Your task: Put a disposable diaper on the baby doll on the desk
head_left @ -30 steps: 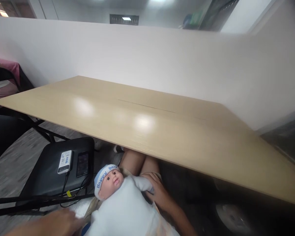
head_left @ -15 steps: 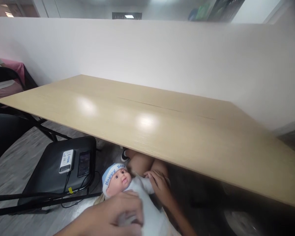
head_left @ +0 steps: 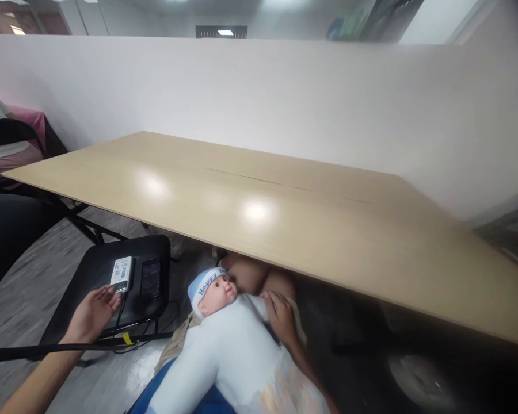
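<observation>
Against a white wall (head_left: pixel 242 92) stood a big tan table (head_left: pixel 285 230), with bright spots of light on top (a thin line ran across it too). On the grey floor (head_left: pixel 47 253), a black chair (head_left: pixel 90 273) held a white box (head_left: pixel 122 271) and a phone (head_left: pixel 151 279). The doll (head_left: pixel 231 342) lay face up on the lap (head_left: pixel 172 345), between both hands. The left hand (head_left: pixel 92 313) was away from it, loosely open, fingertips by the box; I could not tell if they touched. The right hand (head_left: pixel 280 313) bent over the doll's arm, how tightly I could not tell.
</observation>
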Demonstrator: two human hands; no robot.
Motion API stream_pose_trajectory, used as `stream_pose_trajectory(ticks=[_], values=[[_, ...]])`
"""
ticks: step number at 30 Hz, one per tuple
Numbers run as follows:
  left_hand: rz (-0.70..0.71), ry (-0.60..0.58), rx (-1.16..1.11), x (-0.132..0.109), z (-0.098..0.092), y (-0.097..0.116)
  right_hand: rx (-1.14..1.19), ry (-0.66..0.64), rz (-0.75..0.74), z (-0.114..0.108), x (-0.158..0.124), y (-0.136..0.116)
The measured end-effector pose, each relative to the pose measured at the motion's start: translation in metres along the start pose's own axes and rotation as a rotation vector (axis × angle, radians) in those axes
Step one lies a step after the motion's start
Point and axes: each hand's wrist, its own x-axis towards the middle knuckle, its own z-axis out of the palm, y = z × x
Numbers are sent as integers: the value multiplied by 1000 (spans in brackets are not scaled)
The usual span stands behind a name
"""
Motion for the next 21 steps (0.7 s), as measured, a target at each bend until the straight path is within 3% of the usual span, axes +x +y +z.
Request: stream_pose_trajectory(ticks=[4,9,14,21], values=[[150,18,364,46,21,-13,-2,0,8,-1,-2,-1],[231,-1,701,75,54,-33,5,5,31,-3,-5,-4],[165,6,888,80,79,-59,8,5,53,-3,-4,-2],[177,-14,974,72,86,-69,1,-5,68,-4,-5,-6]])
